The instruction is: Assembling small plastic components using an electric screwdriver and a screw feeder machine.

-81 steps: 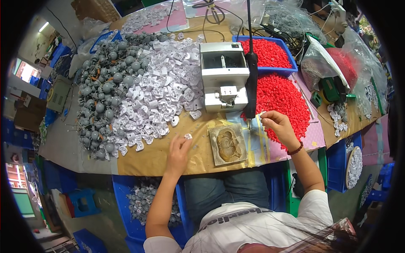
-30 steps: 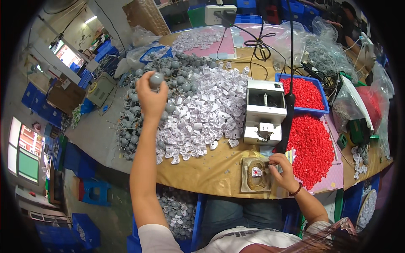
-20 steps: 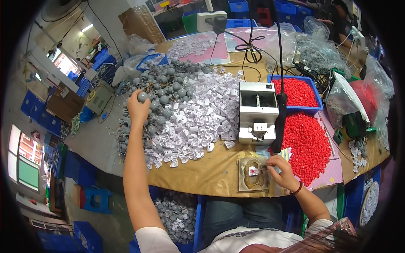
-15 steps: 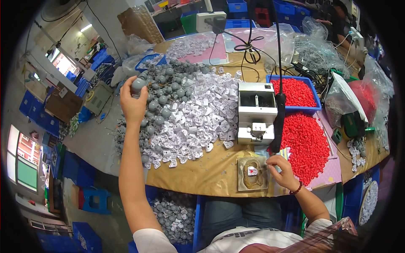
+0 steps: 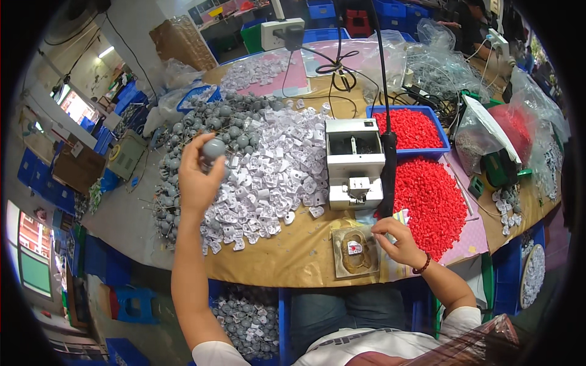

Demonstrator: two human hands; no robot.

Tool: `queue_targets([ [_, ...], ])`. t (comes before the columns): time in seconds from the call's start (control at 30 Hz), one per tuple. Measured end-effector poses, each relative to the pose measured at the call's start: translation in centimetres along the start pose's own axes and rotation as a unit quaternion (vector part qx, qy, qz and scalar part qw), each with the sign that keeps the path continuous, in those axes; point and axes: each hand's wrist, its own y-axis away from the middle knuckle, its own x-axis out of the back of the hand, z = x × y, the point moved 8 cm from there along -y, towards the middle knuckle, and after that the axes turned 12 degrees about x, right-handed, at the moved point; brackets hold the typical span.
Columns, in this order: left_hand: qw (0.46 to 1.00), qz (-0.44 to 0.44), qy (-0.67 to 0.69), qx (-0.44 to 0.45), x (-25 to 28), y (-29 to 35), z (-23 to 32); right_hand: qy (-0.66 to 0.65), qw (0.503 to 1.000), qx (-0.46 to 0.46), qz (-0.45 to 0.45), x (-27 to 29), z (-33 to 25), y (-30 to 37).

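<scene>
My left hand (image 5: pixel 201 177) grips a round grey ball-shaped part (image 5: pixel 213 149) between thumb and fingers, above the edge of a heap of similar grey balls with thin wires (image 5: pixel 241 134). At the table's near edge sits a square block with an oval hollow (image 5: pixel 342 265), and in it lies a white plastic piece (image 5: pixel 354 247) with a red bit in it. My right hand (image 5: pixel 400 244) is beside the block's right side, thumb and fingertips pinched; what they hold, if anything, is too small to make out. Just above them hangs a black powered screwdriver (image 5: pixel 389 165).
White plastic pieces (image 5: pixel 274 177) are heaped left of a white boxy machine (image 5: pixel 355 165). Small red parts fill a blue tray (image 5: pixel 444 146) and lie piled (image 5: pixel 430 207) right of the screwdriver. Cables (image 5: pixel 342 70) and plastic bags (image 5: pixel 445 67) lie farther back. A blue bin (image 5: pixel 284 323) stands below the table.
My left hand has moved toward me and slightly right with the grey ball, away from the heap's far part. The right hand stays beside the block. The whole view has shifted slightly.
</scene>
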Motion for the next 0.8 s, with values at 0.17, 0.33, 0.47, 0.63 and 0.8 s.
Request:
queue_targets([
  [0.17, 0.968, -0.203, 0.134, -0.055, -6.7, 7.2, 8.3, 0.061, 0.985, 0.158, 0.038, 2.3, -6.8, -6.8],
  [0.33, 0.897, -0.372, 0.231, -0.058, -13.1, 13.8, 10.3, -0.073, 0.991, 0.095, -0.059, 0.3, -7.9, -9.7],
  [0.47, 0.861, -0.369, 0.346, 0.047, -16.0, 17.1, 5.8, -0.375, 0.886, -0.24, -0.13, -2.8, -2.8, -4.8],
  [0.63, 0.829, -0.319, 0.401, 0.225, -19.0, 22.8, -2.2, -0.296, 0.89, -0.295, -0.183, -3.0, 0.2, -1.2],
  [0.8, 0.902, -0.289, 0.259, 0.187, -20.6, 26.6, -4.2, -0.022, 0.975, -0.082, -0.204, -3.6, 0.7, -0.7],
])
